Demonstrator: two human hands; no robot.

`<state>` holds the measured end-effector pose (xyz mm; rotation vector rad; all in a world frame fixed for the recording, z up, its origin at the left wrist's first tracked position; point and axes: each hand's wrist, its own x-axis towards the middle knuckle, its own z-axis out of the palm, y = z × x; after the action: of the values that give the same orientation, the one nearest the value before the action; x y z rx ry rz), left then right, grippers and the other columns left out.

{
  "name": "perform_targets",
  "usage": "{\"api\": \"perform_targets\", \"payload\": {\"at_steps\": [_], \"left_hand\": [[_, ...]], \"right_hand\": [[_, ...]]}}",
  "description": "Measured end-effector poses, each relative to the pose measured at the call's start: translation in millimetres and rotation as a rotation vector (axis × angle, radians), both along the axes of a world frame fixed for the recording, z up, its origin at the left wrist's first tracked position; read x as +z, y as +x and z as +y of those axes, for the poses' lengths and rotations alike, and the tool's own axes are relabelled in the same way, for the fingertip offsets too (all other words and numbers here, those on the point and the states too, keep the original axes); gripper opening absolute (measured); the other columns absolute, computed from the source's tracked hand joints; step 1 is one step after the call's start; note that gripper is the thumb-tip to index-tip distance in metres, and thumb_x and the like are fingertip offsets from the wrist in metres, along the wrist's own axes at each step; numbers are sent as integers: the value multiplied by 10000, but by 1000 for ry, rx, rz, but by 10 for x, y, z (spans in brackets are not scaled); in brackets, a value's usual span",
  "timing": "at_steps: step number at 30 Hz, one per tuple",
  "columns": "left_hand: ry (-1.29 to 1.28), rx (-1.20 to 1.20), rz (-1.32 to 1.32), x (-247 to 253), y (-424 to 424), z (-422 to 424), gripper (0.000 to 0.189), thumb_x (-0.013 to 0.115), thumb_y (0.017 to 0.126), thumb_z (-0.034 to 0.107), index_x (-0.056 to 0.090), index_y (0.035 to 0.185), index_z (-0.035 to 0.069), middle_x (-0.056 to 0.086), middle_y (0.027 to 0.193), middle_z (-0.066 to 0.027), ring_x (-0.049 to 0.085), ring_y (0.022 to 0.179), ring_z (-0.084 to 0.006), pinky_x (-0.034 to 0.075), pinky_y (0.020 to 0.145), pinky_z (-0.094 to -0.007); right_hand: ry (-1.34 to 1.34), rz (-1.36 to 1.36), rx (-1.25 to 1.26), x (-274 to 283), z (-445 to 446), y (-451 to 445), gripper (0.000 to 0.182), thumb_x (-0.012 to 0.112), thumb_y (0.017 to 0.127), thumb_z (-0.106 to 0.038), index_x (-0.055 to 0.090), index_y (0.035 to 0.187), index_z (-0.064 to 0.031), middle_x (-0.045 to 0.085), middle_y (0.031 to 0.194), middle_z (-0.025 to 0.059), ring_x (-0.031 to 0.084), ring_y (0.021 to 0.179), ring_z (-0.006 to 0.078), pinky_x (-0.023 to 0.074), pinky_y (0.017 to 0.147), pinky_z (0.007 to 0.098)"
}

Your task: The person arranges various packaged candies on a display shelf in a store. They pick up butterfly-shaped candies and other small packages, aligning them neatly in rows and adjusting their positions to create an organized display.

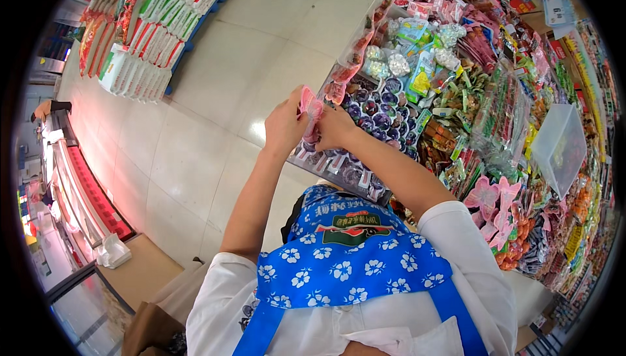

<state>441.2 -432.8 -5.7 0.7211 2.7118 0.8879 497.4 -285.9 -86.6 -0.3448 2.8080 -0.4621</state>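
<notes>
My left hand [284,125] pinches a pink butterfly cut-out [311,106] at the corner of a display bin, its thumb lying against the wing. Close beside it, my right hand [336,128] has its fingers curled at the same cut-out's lower side; the fingertips are partly hidden. Along the bin's aisle side runs a trim of pink butterflies [345,72]. Just under my right hand and forearm are many dark purple round packaged sweets [381,120]. A pile of loose pink butterfly cut-outs [493,204] lies on packets to the right of my right arm.
Packaged snacks [459,82] fill the long display on the right. A clear plastic box [558,148] stands tilted among them. Stacked white sacks [161,38] rest on a blue pallet [188,48] across the tiled aisle [220,111]. A glass-fronted counter [73,194] lines the left.
</notes>
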Motion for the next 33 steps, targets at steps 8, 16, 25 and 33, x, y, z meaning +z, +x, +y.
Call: {"api": "perform_targets", "payload": {"at_steps": [8,16,25,33], "left_hand": [[-45,-37,63,-27,-117,84,556,594,768,113,474,1309,166,642,870,-138,626,835,-322,510,695,-430],[-209,-90,268,-158,28,433,573,595,761,83,482,1309,206,608,898,-150,602,856,-335,519,688,-437],[-297,-17,205,-362,98,525,545,556,794,79,479,1314,221,604,911,-143,599,865,-326,526,689,-444],[-296,-97,180,-523,-29,503,572,561,808,85,430,1350,210,575,991,-149,578,952,-338,539,705,-446]], "right_hand": [[141,-100,41,147,-6,56,554,673,641,-496,694,1074,-150,599,1209,77,473,1219,258,322,1067,453],[103,-51,-9,165,-6,167,501,702,654,-438,690,1068,-155,604,1181,64,501,1154,258,346,1030,431],[35,-29,-59,185,6,215,533,681,666,-433,674,1046,-59,597,1151,103,514,1117,273,356,1011,416],[-378,189,-451,419,212,363,248,665,725,-151,634,940,-32,607,1010,153,547,1012,331,435,899,393]]}}
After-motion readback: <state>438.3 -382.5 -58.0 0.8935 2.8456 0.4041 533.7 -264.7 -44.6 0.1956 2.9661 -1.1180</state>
